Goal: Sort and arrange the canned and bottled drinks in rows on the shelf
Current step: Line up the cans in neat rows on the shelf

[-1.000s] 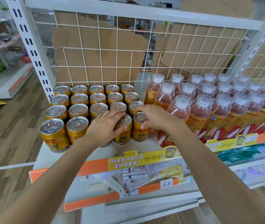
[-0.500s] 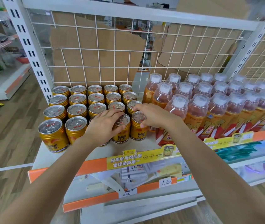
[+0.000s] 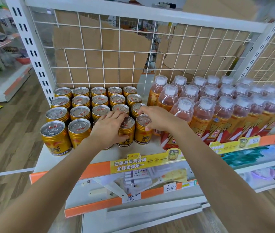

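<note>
Gold Red Bull cans (image 3: 80, 101) stand in neat rows on the left half of the white shelf (image 3: 46, 158). Orange bottled drinks with white caps (image 3: 205, 105) fill the right half in rows. My left hand (image 3: 107, 130) is wrapped around a front-row can (image 3: 127, 132), covering another can to its left. My right hand (image 3: 156, 119) grips the top rim of the neighbouring front-row can (image 3: 143, 132), at the right end of the can rows, beside the bottles.
A white wire grid (image 3: 103, 52) backed with cardboard closes the shelf's rear. An orange price strip (image 3: 96, 169) with a yellow label runs along the front edge. Lower shelves with packaged goods lie below. Wooden floor and another rack are to the left.
Both hands stay on the two front-row cans with little movement; the view has shifted slightly.
</note>
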Demonstrator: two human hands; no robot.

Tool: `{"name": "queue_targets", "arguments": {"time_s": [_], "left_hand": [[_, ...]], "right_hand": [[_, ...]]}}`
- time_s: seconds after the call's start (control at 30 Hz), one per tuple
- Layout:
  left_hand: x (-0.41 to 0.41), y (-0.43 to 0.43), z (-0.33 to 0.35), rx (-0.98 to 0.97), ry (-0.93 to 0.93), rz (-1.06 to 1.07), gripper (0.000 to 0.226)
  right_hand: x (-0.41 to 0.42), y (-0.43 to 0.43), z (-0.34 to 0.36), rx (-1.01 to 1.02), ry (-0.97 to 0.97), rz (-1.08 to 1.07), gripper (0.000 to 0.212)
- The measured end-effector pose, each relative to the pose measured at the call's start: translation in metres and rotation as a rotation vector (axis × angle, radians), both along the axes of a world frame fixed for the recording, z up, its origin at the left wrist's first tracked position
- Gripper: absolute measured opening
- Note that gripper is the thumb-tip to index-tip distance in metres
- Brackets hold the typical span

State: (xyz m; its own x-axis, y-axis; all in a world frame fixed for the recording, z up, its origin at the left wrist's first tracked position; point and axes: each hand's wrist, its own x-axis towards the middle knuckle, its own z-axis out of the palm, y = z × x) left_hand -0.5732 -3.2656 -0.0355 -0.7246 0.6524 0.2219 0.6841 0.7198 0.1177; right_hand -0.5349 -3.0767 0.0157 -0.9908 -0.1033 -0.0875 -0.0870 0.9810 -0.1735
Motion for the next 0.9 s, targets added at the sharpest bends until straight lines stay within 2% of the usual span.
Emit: {"name": "queue_targets", "arguments": {"time_s": [0.23, 0.33, 0.5, 0.7, 0.9], "left_hand": [[0.002, -0.002, 0.001, -0.009, -0.009, -0.019, 0.077], [0.005, -0.006, 0.001, -0.003, -0.026, -0.035, 0.077], [0.024, -0.025, 0.0, 0.204, 0.028, -0.037, 0.064], [0.053, -0.057, -0.003, 0.255, 0.06, 0.02, 0.053], [0.079, -0.084, -0.003, 0.241, 0.1, 0.059, 0.061]], "right_hand": [[0.014, -0.009, 0.0, 0.147, 0.097, -0.009, 0.069], [0.033, -0.012, 0.001, 0.094, 0.215, -0.019, 0.06], [0.08, -0.009, 0.002, -0.047, 0.432, -0.058, 0.049], [0.132, 0.008, -0.011, -0.104, 0.505, -0.134, 0.047], [0.172, 0.023, -0.025, -0.106, 0.578, -0.228, 0.05]]}}
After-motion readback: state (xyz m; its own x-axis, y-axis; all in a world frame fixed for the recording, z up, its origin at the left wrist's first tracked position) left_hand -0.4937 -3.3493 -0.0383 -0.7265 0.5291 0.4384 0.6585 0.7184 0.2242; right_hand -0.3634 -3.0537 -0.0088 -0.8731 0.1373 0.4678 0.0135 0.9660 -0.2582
